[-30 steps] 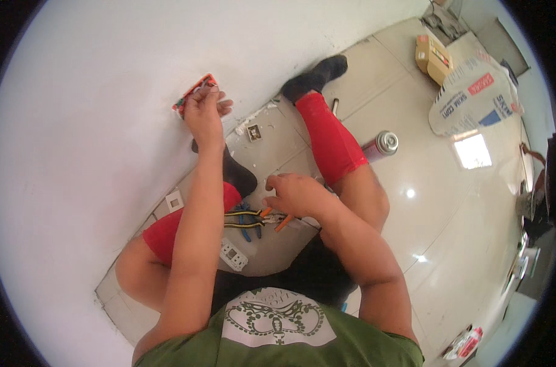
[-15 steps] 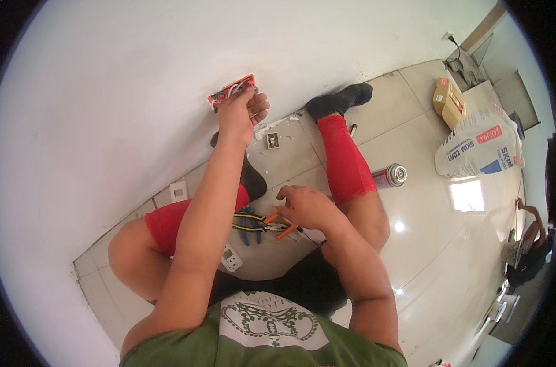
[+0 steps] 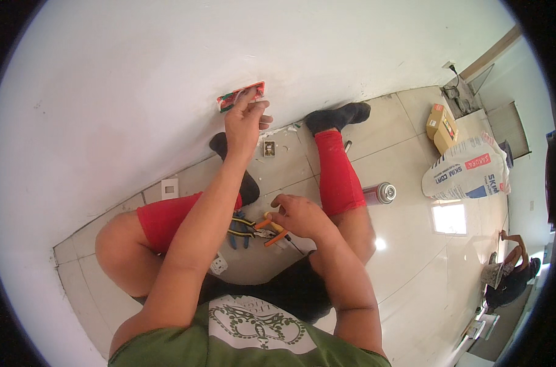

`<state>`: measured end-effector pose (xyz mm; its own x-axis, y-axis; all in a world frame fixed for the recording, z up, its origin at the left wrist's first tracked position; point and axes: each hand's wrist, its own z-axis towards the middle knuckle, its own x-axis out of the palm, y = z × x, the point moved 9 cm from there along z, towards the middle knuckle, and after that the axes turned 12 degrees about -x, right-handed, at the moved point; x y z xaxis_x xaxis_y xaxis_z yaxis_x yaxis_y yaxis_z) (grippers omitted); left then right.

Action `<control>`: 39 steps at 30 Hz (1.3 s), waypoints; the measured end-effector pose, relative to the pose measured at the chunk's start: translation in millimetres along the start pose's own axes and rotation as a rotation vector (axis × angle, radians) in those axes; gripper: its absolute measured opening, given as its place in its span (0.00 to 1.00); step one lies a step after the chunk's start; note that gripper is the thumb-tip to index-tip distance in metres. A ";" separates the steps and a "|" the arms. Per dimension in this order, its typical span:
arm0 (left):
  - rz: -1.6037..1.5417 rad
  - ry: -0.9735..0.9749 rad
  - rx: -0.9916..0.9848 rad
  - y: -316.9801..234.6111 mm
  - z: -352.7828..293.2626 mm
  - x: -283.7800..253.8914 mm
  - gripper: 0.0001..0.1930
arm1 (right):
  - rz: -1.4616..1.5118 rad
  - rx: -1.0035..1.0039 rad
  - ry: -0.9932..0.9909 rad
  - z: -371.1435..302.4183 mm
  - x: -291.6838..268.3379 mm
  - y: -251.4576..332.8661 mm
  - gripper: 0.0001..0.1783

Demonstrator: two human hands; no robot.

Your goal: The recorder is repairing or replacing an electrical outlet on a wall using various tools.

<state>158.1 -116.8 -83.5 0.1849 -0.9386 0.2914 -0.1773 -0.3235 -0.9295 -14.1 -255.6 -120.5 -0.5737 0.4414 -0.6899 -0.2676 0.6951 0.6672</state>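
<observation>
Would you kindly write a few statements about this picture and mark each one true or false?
1. The left hand is at the red box set in the wall. True.
2. The right hand is close to the orange-handled pliers. True.
3. The large white bag is on the person's left. False: the white bag is off to the right.
4. A can is just right of the red-covered right leg. True.
5. The right foot is bare. False: a black sock covers it.
6. The white square frame is beside the can. False: the frame is by the left leg.
</observation>
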 end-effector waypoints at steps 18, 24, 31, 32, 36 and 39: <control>0.227 0.166 -0.027 -8.6 20.6 -0.4 0.18 | -0.015 0.039 0.068 7.3 6.6 2.2 0.25; 0.255 0.159 -0.028 -5.8 23.0 1.2 0.19 | -0.016 0.035 0.046 8.8 9.3 -4.5 0.25; 0.410 0.182 0.041 -8.6 3.0 -1.3 0.26 | -0.013 -0.009 -0.032 6.9 10.9 -8.3 0.26; 0.437 0.184 0.035 -7.2 -0.2 -3.4 0.27 | -0.030 -0.017 -0.038 6.8 9.6 -5.5 0.26; 0.492 0.184 0.140 -8.3 -15.3 -6.3 0.26 | -0.035 -0.022 -0.049 4.6 6.4 -1.4 0.25; 0.379 0.058 0.145 2.1 -22.1 -30.1 0.22 | 0.027 0.040 0.014 0.0 4.0 -1.3 0.25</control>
<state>130.8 -91.9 -89.3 0.0769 -0.9946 -0.0693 -0.0836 0.0628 -0.9945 -16.0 -254.7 -124.1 -0.5908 0.4526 -0.6679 -0.2211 0.7053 0.6736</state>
